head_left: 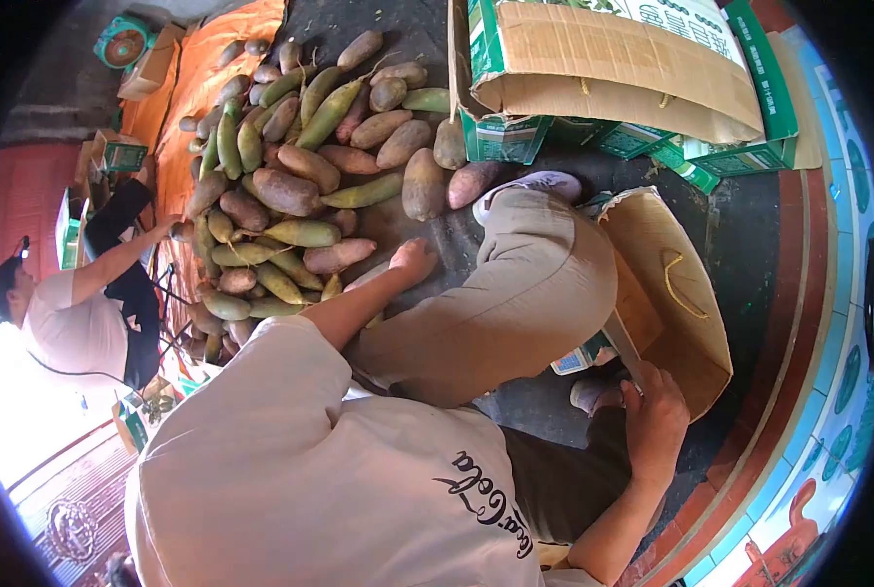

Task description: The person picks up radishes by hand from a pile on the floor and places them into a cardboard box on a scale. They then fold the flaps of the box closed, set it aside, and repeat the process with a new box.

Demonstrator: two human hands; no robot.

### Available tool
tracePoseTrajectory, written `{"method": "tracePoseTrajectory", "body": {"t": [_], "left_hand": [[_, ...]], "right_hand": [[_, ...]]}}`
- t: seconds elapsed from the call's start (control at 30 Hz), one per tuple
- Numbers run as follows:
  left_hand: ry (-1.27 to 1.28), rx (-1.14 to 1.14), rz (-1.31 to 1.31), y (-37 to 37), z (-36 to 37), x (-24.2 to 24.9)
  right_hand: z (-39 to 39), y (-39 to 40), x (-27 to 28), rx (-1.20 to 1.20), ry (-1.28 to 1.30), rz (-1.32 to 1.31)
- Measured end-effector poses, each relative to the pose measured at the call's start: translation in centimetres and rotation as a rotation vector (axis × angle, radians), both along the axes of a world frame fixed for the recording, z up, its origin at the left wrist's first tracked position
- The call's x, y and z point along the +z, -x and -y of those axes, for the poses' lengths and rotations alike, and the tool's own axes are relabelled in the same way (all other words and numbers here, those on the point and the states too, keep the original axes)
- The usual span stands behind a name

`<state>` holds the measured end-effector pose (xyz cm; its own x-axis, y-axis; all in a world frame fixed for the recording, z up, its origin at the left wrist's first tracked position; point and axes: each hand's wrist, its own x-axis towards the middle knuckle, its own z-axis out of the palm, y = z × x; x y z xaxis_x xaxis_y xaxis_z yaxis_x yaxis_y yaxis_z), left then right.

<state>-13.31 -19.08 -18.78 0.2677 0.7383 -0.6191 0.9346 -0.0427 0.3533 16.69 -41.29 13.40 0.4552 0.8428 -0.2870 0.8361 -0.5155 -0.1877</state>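
Beside the pile of green and reddish-brown radishes (286,194), my left hand (414,259) rests low near the dark ground cloth, its fingers partly curled and hard to make out. My right hand (655,401) grips the near edge of an open cardboard box (681,323) at the right. The box has a yellow cord handle (683,286), and its inside looks bare where it shows. A pinkish radish (473,184) lies between the pile and my shoe (544,184).
Green and white cartons (613,68) stand at the upper right. A co-worker (85,303) reaches to the pile from the left. An orange sheet (178,147) lies beneath its left edge. A green fan (124,42) is at the upper left.
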Motion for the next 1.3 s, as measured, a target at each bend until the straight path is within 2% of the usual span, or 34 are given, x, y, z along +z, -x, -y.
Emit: {"method": "tracePoseTrajectory", "body": {"t": [0.17,0.37,0.47,0.57,0.77,0.87,0.97,1.07,1.3], "left_hand": [[-0.066,0.074,0.064,-0.1,-0.3,0.8],[0.032,0.038,0.008,1.0,-0.1,1.0],[0.065,-0.038,-0.029,1.7,0.2,-1.5],[0.078,-0.025,-0.013,1.7,0.7,-1.6],[0.05,-0.039,-0.056,1.3,0.3,0.6],[0.076,0.056,-0.121,1.6,-0.2,1.2],[-0.057,0.024,-0.283,3.5,-0.6,0.6],[-0.248,-0.172,-0.413,6.8,-1.2,-0.2],[-0.481,-0.291,-0.294,9.4,-2.2,0.6]], "right_hand": [[0.0,0.4,0.2,0.021,-0.038,0.01],[0.4,0.5,0.1,0.005,-0.026,0.052],[0.4,0.6,0.1,0.006,-0.015,0.056],[0.5,0.5,-0.1,0.021,-0.023,0.068],[0.6,0.6,-0.3,0.025,-0.021,0.076],[0.5,0.6,-0.5,0.035,-0.027,0.08],[0.5,0.6,-0.7,0.045,-0.029,0.075],[0.0,0.7,-0.6,0.033,-0.01,0.067],[-0.6,0.7,-0.9,0.03,0.055,0.06]]}}
